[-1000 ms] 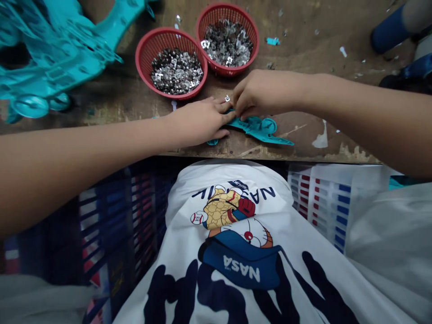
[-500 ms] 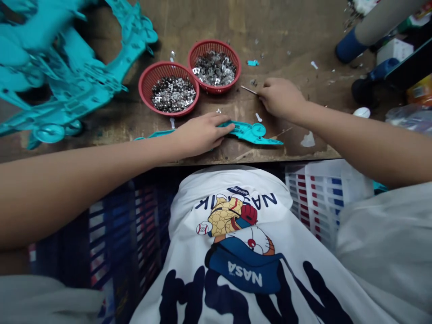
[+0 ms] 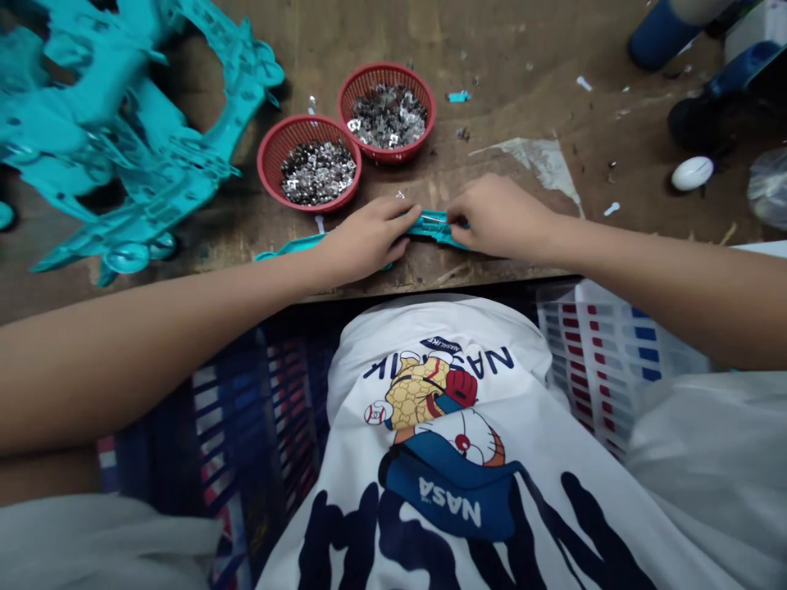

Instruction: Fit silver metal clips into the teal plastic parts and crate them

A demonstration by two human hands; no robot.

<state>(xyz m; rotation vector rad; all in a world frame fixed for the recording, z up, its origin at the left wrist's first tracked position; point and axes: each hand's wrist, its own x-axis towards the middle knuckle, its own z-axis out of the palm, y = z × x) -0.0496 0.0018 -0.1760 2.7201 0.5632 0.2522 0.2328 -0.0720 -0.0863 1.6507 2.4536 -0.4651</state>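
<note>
A long teal plastic part (image 3: 435, 227) lies along the near edge of the wooden table. My left hand (image 3: 369, 238) is closed over its middle, fingers and thumb pressing it down. My right hand (image 3: 501, 217) is at the part's right side, its fingers pinched together around a thin metal rod (image 3: 435, 218). The rod's visible end rests along the part, between my two hands; the rest is hidden by my fingers. Just beyond my left hand stand two red baskets (image 3: 269, 168) holding small silver metal clips (image 3: 318, 172).
A tangled pile of teal plastic parts (image 3: 132, 139) is at the left. On the right are a white oval object (image 3: 692, 174) and a blue-ended post (image 3: 657, 41). A small teal piece (image 3: 458, 97) and scraps dot the table (image 3: 522, 106). Plastic crates (image 3: 590, 344) stand below its edge.
My right hand has come left and nearer with the thin rod, from beside the far red basket down onto the teal part. My left hand stays on the part. The view has shifted slightly.
</note>
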